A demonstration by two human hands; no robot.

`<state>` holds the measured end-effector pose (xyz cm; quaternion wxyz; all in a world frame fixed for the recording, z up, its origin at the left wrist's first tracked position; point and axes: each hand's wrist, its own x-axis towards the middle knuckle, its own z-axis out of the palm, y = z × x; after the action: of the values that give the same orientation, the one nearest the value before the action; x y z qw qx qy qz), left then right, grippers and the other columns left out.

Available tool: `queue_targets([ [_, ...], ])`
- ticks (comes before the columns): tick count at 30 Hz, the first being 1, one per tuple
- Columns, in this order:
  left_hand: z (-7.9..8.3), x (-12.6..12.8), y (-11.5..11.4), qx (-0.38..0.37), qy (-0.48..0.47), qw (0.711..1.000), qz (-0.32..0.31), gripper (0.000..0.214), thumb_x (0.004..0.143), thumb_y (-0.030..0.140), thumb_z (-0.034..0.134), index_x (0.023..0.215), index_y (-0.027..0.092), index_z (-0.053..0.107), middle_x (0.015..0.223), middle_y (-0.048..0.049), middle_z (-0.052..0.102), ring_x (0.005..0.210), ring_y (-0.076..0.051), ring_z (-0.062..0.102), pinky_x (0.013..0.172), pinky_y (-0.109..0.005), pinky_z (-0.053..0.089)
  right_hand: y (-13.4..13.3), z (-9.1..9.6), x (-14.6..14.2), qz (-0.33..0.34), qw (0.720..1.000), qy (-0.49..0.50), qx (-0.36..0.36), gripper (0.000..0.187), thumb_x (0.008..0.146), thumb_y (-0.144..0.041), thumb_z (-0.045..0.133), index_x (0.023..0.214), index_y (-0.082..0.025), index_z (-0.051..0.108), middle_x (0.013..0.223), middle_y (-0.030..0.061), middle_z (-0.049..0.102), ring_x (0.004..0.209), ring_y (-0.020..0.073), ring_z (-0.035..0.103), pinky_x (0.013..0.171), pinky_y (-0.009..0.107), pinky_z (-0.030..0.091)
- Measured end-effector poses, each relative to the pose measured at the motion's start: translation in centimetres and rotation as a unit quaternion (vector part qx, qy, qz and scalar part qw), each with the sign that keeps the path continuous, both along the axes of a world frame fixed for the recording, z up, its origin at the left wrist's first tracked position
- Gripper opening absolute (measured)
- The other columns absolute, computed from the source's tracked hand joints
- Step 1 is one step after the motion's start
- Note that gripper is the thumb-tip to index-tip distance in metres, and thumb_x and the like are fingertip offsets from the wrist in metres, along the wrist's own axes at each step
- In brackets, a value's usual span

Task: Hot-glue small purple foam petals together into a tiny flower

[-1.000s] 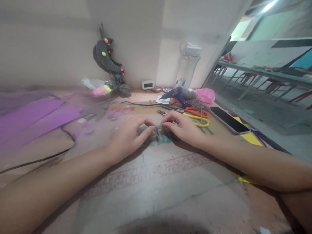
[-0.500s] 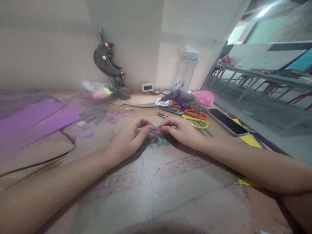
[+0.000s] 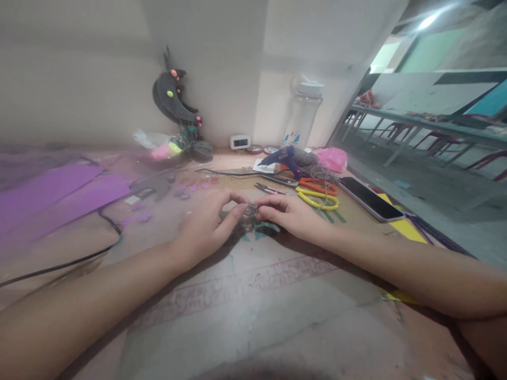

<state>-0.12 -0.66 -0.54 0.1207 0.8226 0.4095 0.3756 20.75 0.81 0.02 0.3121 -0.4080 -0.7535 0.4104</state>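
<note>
- The left hand [image 3: 212, 219] pinches a small grey piece, thin and loop-like [image 3: 250, 210], between thumb and forefinger.
- The right hand [image 3: 297, 214] brings its thumb and forefinger to the piece's other side; whether it grips or merely touches cannot be told.
- The piece sits between the fingertips, just above a printed sheet, apparently cardboard [image 3: 253, 274]; its material is too small to make out.
- Something this slight could slip or bend, likely from a loosened pinch or uneven pull.
- The right hand lies near yellow-handled metal scissors [image 3: 322, 208]; a careless sideways sweep might nudge them, along with the loose grey yarn [image 3: 307, 157] trailing over the handles.
- Behind lie a blue glue gun [image 3: 291, 158] and a crumpled pink bag [image 3: 332, 159]; a dark-screened phone [image 3: 370, 199] rests to the right.
- Purple sheets [image 3: 71, 184] and a black cord [image 3: 111, 244] occupy the left.
- By the pale wall stand a white digital clock [image 3: 240, 141] and clear bottle [image 3: 304, 119]; beyond, a long table [image 3: 428, 124] with red stools [image 3: 439, 140].
</note>
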Motion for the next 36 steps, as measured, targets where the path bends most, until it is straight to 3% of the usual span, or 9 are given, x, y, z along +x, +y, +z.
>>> queue_targets([
  [13,-0.1,0.0,0.1,0.019,0.013,1.000,-0.017,0.016,0.092,0.031,0.046,0.097,0.022,0.058,0.105,-0.0028,0.068,0.101,-0.020,0.060,0.091,-0.037,0.043,0.0,0.0,-0.2,0.000,0.994,0.067,-0.092,0.014,0.080,-0.023,0.063,0.090,-0.014,0.069,0.079,0.0016,0.068,0.071,0.0112,0.061,0.071,0.027,0.048],
  [17,0.0,0.1,-0.1,-0.001,0.007,1.000,-0.011,0.018,0.093,0.033,0.044,0.097,0.022,0.058,0.106,-0.0036,0.068,0.102,-0.020,0.060,0.092,-0.037,0.043,0.1,-0.1,-0.1,-0.003,0.994,0.072,-0.085,0.010,0.081,-0.023,0.062,0.083,-0.014,0.067,0.072,-0.0001,0.065,0.067,0.0104,0.059,0.068,0.027,0.048],
  [23,0.1,0.1,-0.2,-0.017,-0.020,1.000,-0.004,0.019,0.092,0.035,0.045,0.095,0.021,0.057,0.106,-0.0052,0.068,0.102,-0.021,0.061,0.093,-0.037,0.045,0.1,-0.1,0.0,0.017,0.997,0.052,-0.060,0.026,0.080,-0.029,0.064,0.104,-0.017,0.067,0.087,0.0031,0.070,0.078,0.0138,0.063,0.074,0.029,0.049],
  [29,0.1,0.1,-0.2,-0.017,-0.018,1.000,-0.005,0.022,0.092,0.036,0.045,0.095,0.020,0.058,0.104,-0.0055,0.068,0.101,-0.021,0.060,0.092,-0.038,0.045,0.3,-0.4,0.0,0.027,0.996,0.046,-0.074,0.015,0.078,-0.028,0.067,0.086,-0.015,0.066,0.079,0.0019,0.068,0.069,0.0115,0.059,0.067,0.026,0.047],
  [32,-0.1,0.1,0.1,-0.051,-0.020,0.998,-0.009,0.026,0.093,0.039,0.044,0.101,0.019,0.058,0.104,-0.0058,0.067,0.100,-0.021,0.061,0.091,-0.038,0.046,0.2,-0.6,0.0,0.017,0.992,0.108,-0.067,0.015,0.080,-0.029,0.066,0.082,-0.016,0.060,0.070,-0.0011,0.061,0.063,0.0097,0.055,0.061,0.024,0.045],
  [36,-0.6,0.1,0.8,-0.153,-0.060,0.985,-0.055,0.040,0.091,0.044,0.046,0.122,0.020,0.049,0.115,-0.0076,0.064,0.104,-0.021,0.061,0.089,-0.036,0.049,0.0,-0.7,0.0,0.020,0.983,0.177,-0.043,0.017,0.082,-0.032,0.064,0.083,-0.018,0.055,0.071,-0.0017,0.060,0.065,0.0096,0.056,0.065,0.025,0.047],
])
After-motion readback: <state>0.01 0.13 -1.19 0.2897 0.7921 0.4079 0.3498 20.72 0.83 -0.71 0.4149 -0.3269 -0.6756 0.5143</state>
